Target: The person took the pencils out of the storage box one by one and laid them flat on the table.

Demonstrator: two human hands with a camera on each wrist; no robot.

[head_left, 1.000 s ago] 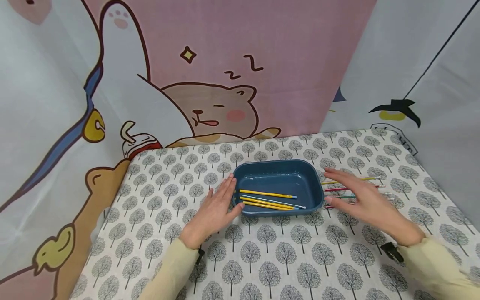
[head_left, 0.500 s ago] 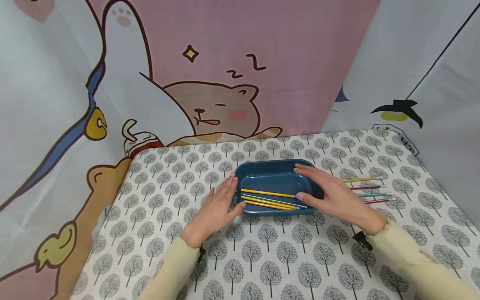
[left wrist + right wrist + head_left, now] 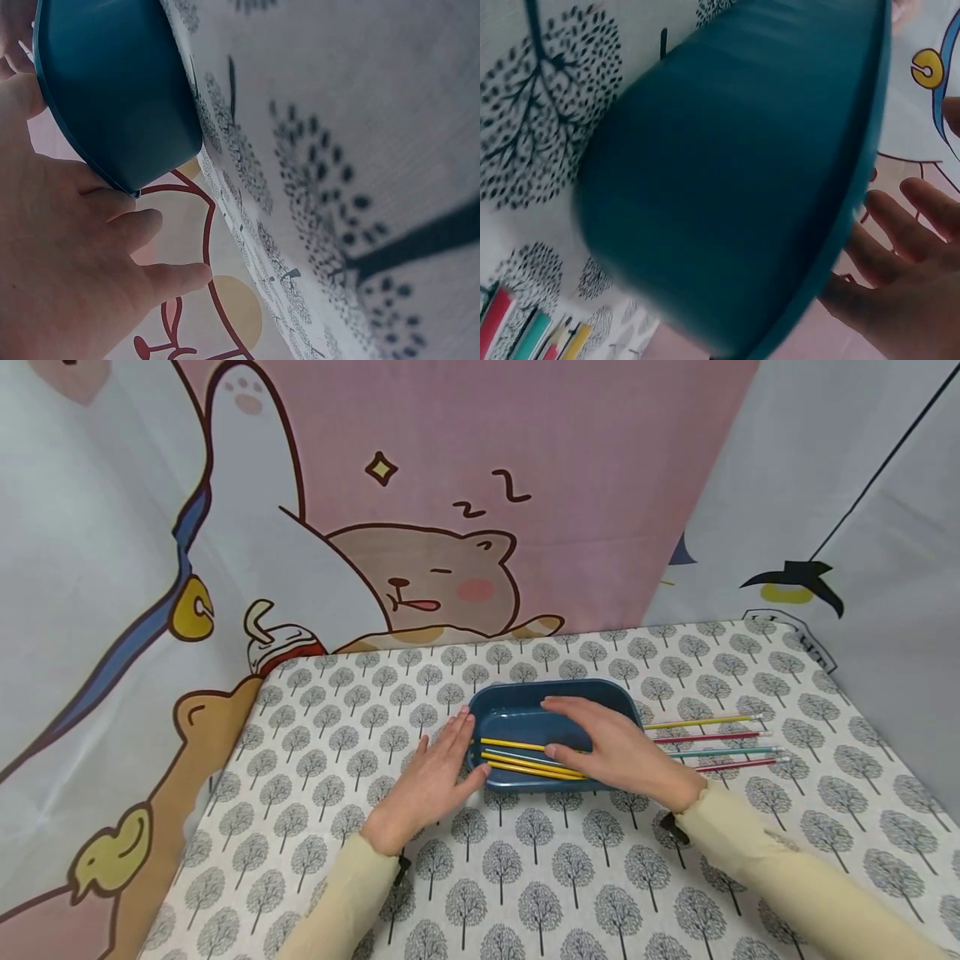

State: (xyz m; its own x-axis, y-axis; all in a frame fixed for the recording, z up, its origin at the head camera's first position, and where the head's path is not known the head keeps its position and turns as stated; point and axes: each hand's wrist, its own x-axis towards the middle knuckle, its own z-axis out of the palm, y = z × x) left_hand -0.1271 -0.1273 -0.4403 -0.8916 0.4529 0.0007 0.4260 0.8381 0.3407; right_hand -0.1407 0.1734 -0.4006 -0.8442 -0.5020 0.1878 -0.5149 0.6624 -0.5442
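Note:
A dark blue rectangular tray [image 3: 510, 720] sits on the patterned cloth, and several yellow pencils [image 3: 513, 765] and a greyish one lie along its near side. My left hand [image 3: 431, 781] rests at the tray's left end, fingers extended over the rim; the left wrist view shows its fingertips at the edge of the outer wall [image 3: 120, 82]. Over the tray's right half reaches my right hand [image 3: 626, 753], fingers spread and apart from the thumb, covering the pencils' right ends. In the right wrist view its fingers [image 3: 900, 225] appear beyond the tray rim, holding nothing visible.
Right of the tray, several pencils lie side by side on the cloth: a yellow one [image 3: 708, 722], a red one [image 3: 712, 737], a teal one [image 3: 738, 751] and a dark red one [image 3: 742, 765]. A cartoon-printed curtain [image 3: 585, 510] hangs behind the table.
My right hand has moved left, from over the loose pencils at the right to over the tray, uncovering those pencils. My left hand stays at the tray's left end.

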